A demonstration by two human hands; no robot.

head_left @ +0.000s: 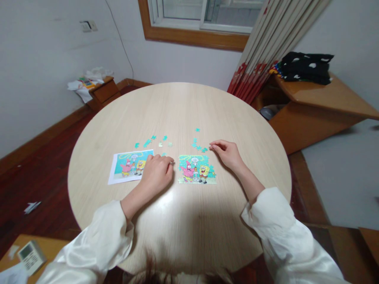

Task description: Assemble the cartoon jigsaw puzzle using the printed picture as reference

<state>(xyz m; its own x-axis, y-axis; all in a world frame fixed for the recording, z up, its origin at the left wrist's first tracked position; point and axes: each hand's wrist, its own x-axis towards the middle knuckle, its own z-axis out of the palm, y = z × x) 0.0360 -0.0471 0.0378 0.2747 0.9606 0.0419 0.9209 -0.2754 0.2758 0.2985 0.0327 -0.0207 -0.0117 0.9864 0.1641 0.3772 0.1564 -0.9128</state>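
Observation:
A partly assembled jigsaw puzzle point(194, 170) with cartoon figures lies on the round table, its right edge uneven. My left hand point(156, 171) rests over the right side of a printed picture point(126, 165) of the same scene, left of the puzzle. Its fingers are curled, and whatever they may hold is hidden. To the puzzle's upper right is my right hand point(227, 153), thumb and forefinger pinched together; anything between them is too small to make out. Just left of those fingertips lie loose teal puzzle pieces point(204, 150). More loose pieces point(147, 142) are scattered above the printed picture.
The pale round table point(183, 106) fills the middle. Behind it hangs a curtain point(266, 51) beside a window. A wooden cabinet point(322, 102) with a black cloth point(308, 67) stands at right. At lower left, a white device point(32, 256) sits on a wooden surface.

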